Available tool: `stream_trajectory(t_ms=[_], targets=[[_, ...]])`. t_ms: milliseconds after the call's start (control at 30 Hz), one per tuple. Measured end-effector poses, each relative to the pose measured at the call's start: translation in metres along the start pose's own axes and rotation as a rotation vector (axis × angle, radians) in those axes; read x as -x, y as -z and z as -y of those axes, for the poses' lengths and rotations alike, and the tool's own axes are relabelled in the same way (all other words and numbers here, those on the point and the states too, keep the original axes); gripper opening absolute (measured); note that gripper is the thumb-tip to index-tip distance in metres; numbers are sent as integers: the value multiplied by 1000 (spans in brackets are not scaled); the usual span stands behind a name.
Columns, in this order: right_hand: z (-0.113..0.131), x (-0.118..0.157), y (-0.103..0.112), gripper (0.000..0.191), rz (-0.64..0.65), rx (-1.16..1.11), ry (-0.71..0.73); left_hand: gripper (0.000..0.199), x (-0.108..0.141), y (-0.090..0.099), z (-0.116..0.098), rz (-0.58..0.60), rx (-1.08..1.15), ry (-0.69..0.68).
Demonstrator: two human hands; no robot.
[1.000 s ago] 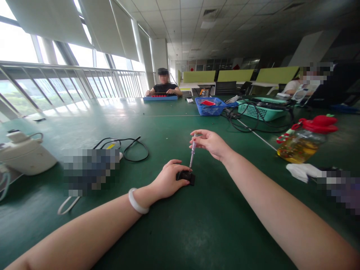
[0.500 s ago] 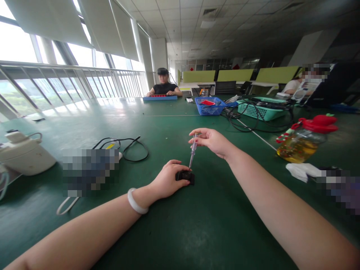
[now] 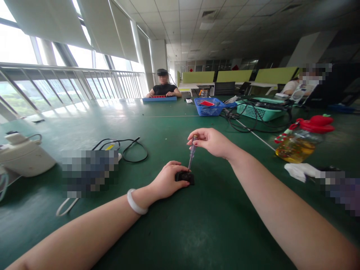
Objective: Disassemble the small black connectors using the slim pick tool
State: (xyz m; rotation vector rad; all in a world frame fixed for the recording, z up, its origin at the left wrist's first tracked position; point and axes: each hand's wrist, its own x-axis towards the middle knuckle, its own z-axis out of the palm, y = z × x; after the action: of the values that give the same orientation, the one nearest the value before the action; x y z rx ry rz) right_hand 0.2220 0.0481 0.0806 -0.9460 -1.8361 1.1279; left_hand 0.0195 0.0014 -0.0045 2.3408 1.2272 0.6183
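Note:
My right hand (image 3: 209, 142) grips the clear handle of a screwdriver (image 3: 192, 153) from above, fingers closed around its top. The shaft slants slightly, and its tip meets the far side of a small black block (image 3: 185, 177); what the tip sits in is too small to make out. My left hand (image 3: 167, 180), with a white bangle on the wrist, pinches this block between thumb and fingers against the green table (image 3: 180, 225). Part of the block is hidden by the left fingers.
Black cable (image 3: 135, 150) and a blurred item lie to the left, near a white device (image 3: 26, 155). On the right stand a red-lidded bottle (image 3: 299, 146) and a white cloth (image 3: 298, 171). Farther back are a blue basket (image 3: 209, 109), a green basket (image 3: 260, 112) and a seated person (image 3: 164, 89).
The screwdriver and my right hand have shifted very slightly, the handle a little to the left. My left hand keeps its hold on the black block.

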Motion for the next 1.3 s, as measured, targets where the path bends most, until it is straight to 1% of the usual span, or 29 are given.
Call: stream_trajectory(t_ms=[233,467,800,1033,1300], targets=[[-12,-4,10,10,-40,-27,-82,41,0,1,0,12,7,4],[-14,-5,13,11,-41,-70,-118,42,1,1,-1,10,14,22],[-26,-7,17,15,-80,-158,-202,41,1,3,-3,30,11,14],[-18,-4,18,9,2,-148,-111,41,1,3,-4,36,10,23],[-3,0,8,10,25,-20,-59,41,0,1,-1,14,7,16]])
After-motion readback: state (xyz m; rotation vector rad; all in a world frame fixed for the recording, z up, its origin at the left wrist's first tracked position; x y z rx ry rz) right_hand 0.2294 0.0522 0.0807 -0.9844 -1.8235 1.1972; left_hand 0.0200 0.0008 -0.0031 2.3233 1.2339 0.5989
